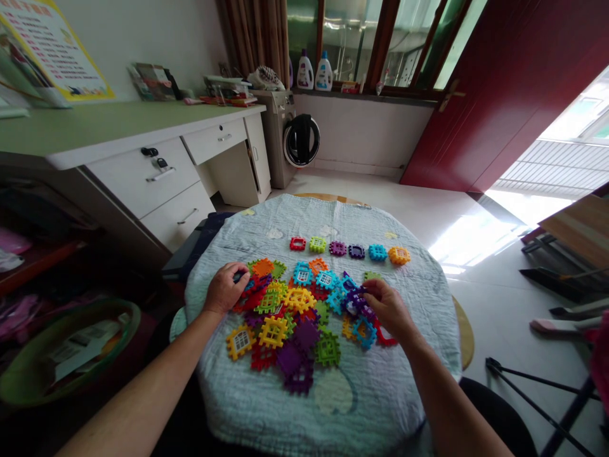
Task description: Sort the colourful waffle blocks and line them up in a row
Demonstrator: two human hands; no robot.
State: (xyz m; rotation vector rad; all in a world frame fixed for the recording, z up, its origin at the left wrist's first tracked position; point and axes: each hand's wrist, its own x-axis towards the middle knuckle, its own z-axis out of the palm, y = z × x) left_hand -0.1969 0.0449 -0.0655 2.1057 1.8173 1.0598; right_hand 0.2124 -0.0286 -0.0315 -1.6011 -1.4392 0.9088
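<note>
A heap of colourful plastic interlocking blocks, several with window-like frames, lies on a cloth-covered round table (380, 393). My left hand (224, 289) is at the heap's left edge, its fingers curled around a small dark piece (238, 276) that is mostly hidden. At the right edge, my right hand (387, 306) has thumb and fingers pinched at a dark purple block (358, 298). Yellow blocks (275, 331) and plain purple blocks (307, 333) lie between the hands. Beyond the heap runs a row of separate blocks, from a red block (297, 244) to an orange block (399, 255).
A desk with drawers (143, 181) stands at the left, with a washing machine (278, 136) behind it. On the floor at left is a green basin (71, 393). At right are a red door (480, 101) and black tripod-like legs (537, 381).
</note>
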